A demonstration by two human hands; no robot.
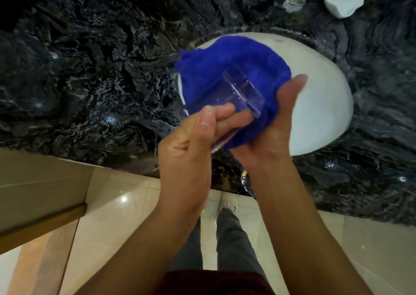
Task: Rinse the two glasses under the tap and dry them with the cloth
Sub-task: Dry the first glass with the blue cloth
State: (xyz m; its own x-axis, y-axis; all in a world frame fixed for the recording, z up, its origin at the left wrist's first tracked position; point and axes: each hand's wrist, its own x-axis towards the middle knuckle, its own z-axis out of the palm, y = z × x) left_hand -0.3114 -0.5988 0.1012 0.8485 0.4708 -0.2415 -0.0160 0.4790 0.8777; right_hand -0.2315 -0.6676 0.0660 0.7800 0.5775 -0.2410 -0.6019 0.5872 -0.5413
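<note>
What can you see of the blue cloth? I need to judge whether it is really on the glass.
The blue cloth is a deep blue, fuzzy, towel-like fabric, bunched rather than flat. It is held above the white basin, draped over the right hand, whose thumb presses its edge. It lies behind and beneath the clear glass, which the left hand grips on its side, and touches the glass's wall. Its far edge overhangs the basin's rim.

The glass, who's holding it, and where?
The left hand pinches the glass by its lower end. The right hand holds the blue cloth against its other side.

The glass (pixel 242 96) lies on the cloth (pixel 216 65), above the basin (pixel 319 114).
</note>
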